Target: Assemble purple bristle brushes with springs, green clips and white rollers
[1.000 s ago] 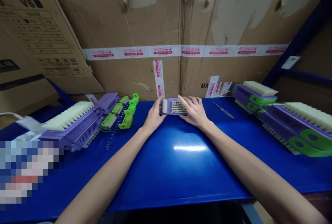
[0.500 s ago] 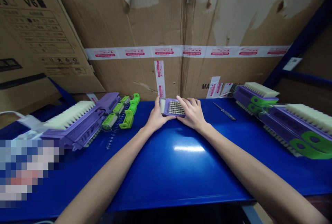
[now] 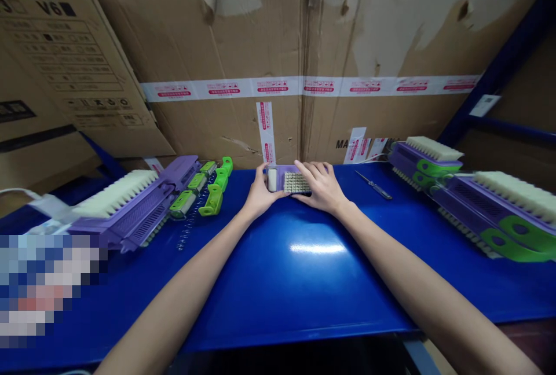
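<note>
A small purple brush part (image 3: 290,181) with short pale bristles and a white roller at its left end sits at the far middle of the blue table (image 3: 304,271). My left hand (image 3: 259,194) grips its left end, thumb up beside the roller. My right hand (image 3: 324,187) is closed over its right side, fingers curled across the top. Both forearms stretch forward from the near edge.
Purple brushes (image 3: 130,204) with white bristles lie at the left, next to several green clips (image 3: 212,187) and a thin spring (image 3: 186,230). More purple and green brushes (image 3: 486,201) are lined up at the right. A small screwdriver (image 3: 373,185) lies right of my hands. Cardboard boxes (image 3: 278,57) stand behind.
The brush part has tilted so its bristle face shows more toward me. Both hands stayed on it with only small shifts of the fingers.
</note>
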### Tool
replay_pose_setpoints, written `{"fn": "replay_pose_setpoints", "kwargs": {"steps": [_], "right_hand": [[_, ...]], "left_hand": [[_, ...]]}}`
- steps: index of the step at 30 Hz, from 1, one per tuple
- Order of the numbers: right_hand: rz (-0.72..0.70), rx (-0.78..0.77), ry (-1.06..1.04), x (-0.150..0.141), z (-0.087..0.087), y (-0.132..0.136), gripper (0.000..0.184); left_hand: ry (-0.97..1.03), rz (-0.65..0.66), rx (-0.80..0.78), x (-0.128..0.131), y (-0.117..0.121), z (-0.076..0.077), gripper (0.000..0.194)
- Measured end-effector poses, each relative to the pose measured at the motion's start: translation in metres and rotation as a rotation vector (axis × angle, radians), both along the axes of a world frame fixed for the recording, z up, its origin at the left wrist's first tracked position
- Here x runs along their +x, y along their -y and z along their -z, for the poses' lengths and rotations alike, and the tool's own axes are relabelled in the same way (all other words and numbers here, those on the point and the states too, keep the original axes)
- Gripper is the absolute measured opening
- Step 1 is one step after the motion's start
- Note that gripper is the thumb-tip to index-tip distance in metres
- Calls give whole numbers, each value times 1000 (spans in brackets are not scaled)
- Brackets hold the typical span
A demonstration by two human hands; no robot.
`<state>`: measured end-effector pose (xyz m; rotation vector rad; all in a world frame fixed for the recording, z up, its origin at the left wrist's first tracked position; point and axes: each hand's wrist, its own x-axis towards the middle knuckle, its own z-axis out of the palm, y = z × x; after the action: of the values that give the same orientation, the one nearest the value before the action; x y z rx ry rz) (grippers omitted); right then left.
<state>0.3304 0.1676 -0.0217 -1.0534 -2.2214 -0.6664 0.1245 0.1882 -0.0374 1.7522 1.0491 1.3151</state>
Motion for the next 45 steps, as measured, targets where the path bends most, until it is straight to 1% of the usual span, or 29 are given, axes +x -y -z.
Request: {"fn": "replay_pose_setpoints", "kwargs": {"steps": [3,6,9,11,13,15,19,21,24,26,28,30,33,35,38,40,43,45], "right_hand": [[-35,-31,-68,1,-4,3,80],[-42,-84,-192,3,-5,2,69],[-5,-187,-436,5,1,-5,60],[38,-306,-658,7,7,-13,59],[66,-435,-836,9,15,-20,61],[60,-519,-925,11,21,-26,64],[9,-568,-1004,13,25,-29,68],[1,-570,-1062,14,23,-30,68],[-33,-552,-1176,12,19,-30,65],[-86,-589,-1234,10,16,-30,63],[-124,-655,-1227,7,15,-30,59],[-118,-693,-1170,5,14,-28,54],[-83,-688,-1093,4,12,-24,49],[-99,-675,-1059,4,9,-21,47],[-136,-585,-1020,1,1,-14,47],[-151,-471,-949,-3,-4,-9,50],[-188,-292,-734,-7,-7,-5,54],[-210,-228,-602,-8,-4,-4,54]], "left_hand": [[-149,-80,65,-5,0,-1,86],[-272,-136,78,-8,0,-2,85],[-322,-120,85,-9,0,-3,85],[-351,-107,101,-10,0,-3,84],[-365,-87,95,-10,1,-3,86],[-362,-60,72,-10,3,-3,89],[-348,-43,56,-10,3,-3,89],[-370,-84,73,-10,2,-3,85],[-455,-237,140,-12,-1,-4,75],[-493,-319,189,-14,-1,-5,65],[-494,-346,217,-16,0,-6,57],[-477,-349,229,-17,0,-7,51],[-427,-351,243,-17,0,-6,47],[-392,-359,258,-17,-1,-5,47],[-342,-375,272,-18,-3,-4,47],[-298,-370,262,-18,-5,-4,48],[-211,-340,246,-19,-8,-3,54],[-167,-302,241,-20,-10,-2,58]]}}
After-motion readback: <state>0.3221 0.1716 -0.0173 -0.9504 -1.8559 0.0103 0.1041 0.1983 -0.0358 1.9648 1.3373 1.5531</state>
